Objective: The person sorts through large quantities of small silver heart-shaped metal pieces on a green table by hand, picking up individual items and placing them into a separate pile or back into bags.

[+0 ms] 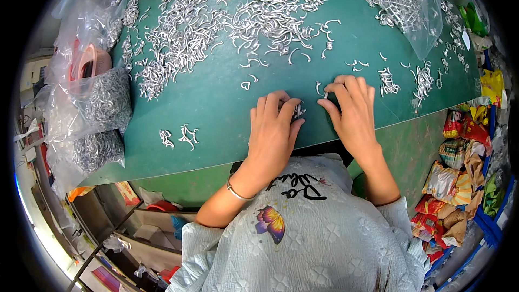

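Pieces of curved silver-coloured metal are lying bunched at the fingertips of my left hand, and I am using this small cluster as my landmark on the green tabletop. My left thumb and forefinger are bending round it with a narrow gap between them; whether they are gripping the pieces or only covering them, I cannot tell. My right hand is arching to the right of the cluster, thumb and forefinger almost meeting as they are pinching one slim silver-coloured piece. That piece is sitting right of the cluster and slightly farther from me, near but apart, its long axis seemingly pointing away from my body rather than sideways. A loose curved piece is also lying beyond and right of the cluster, running lengthwise away from me, with my right hand being the nearer. Well beyond the cluster, a broad heap of similar pieces is spreading; well to its right, a small pile is resting.
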A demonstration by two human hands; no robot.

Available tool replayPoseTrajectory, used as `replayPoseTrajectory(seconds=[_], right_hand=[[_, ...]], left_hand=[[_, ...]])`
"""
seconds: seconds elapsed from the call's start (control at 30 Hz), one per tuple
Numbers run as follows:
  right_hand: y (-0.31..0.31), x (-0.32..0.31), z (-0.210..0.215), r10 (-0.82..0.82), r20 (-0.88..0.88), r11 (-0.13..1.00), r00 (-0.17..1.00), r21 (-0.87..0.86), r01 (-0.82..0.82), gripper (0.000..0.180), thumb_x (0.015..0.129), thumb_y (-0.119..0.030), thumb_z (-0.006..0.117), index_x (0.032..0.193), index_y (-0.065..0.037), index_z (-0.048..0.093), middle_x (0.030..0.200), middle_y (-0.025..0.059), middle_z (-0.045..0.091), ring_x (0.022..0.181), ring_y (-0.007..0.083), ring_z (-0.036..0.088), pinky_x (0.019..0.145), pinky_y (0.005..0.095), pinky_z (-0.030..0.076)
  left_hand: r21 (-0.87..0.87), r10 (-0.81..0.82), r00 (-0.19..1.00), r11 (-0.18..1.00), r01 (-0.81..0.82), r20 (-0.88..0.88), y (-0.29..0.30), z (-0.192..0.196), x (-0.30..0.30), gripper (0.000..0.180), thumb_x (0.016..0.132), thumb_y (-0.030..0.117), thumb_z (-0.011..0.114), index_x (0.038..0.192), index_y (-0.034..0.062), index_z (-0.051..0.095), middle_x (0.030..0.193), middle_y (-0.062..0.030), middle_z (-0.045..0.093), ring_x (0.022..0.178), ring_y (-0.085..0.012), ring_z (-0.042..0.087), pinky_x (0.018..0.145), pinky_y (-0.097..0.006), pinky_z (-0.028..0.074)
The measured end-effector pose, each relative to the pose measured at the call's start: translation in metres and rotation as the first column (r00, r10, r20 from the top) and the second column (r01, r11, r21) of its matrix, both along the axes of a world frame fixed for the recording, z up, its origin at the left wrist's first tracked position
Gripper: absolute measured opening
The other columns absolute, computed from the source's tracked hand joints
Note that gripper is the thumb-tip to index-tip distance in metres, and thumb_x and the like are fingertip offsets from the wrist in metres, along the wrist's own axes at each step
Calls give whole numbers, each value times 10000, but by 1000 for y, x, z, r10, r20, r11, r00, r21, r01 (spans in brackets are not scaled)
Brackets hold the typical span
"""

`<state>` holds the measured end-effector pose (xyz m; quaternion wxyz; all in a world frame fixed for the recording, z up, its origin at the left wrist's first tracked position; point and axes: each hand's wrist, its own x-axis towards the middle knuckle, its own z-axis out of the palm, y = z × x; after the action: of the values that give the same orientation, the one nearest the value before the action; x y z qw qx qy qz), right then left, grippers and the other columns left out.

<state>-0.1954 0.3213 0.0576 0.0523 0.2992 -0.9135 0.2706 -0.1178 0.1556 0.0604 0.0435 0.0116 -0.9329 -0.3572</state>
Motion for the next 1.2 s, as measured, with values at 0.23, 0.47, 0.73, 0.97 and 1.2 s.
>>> replayPoseTrajectory(seconds=[0.23, 0.47, 0.73, 0.97, 1.2], right_hand=[[41, -14, -4, -131, -22, 987, 991, -96, 128, 155, 753, -63, 753, 863, -45, 645, 898, 67, 633, 871, 262, 568, 798, 364, 371], [50, -12, 3, -247, 38, 969, 968, -22, 247, 239, 763, -66, 749, 970, -41, 633, 915, 87, 604, 880, 274, 549, 799, 376, 383], [31, 4, -6, 27, 14, 1000, 1000, 15, -27, 210, 732, -49, 741, 923, -45, 654, 949, 69, 579, 879, 274, 530, 756, 376, 402], [54, -11, -21, -176, -95, 955, 980, -257, 147, 190, 749, -6, 731, 924, -6, 656, 917, 105, 606, 848, 301, 561, 775, 374, 455], [49, -14, -31, -60, -100, 985, 993, -164, 43, 202, 747, -49, 748, 921, -35, 647, 1013, 105, 569, 909, 309, 534, 795, 404, 438]], left_hand=[[111, -30, 999, 993, 34, -37, -1, -10, -1, 340, 806, -10, 694, 1128, 9, 587, 1106, -142, 534, 1021, -339, 537, 877, -400, 457], [278, -32, 999, 960, 37, -24, 11, -2, -11, 391, 816, 2, 700, 1186, 11, 576, 1193, -149, 534, 1046, -353, 561, 874, -399, 478], [-61, -208, 978, 977, 206, -31, 25, -2, -24, 590, 736, 16, 733, 1291, 11, 532, 1361, -140, 472, 1245, -369, 431, 1011, -462, 388], [-3, -166, 983, 986, 166, -76, 16, -13, -8, 362, 772, -34, 676, 1127, -12, 605, 1193, -147, 550, 1125, -359, 518, 921, -415, 451], [-48, -129, 988, 991, 125, -80, 17, -9, -2, 347, 790, -18, 674, 1131, 15, 616, 1202, -132, 551, 1128, -351, 516, 932, -437, 431]])
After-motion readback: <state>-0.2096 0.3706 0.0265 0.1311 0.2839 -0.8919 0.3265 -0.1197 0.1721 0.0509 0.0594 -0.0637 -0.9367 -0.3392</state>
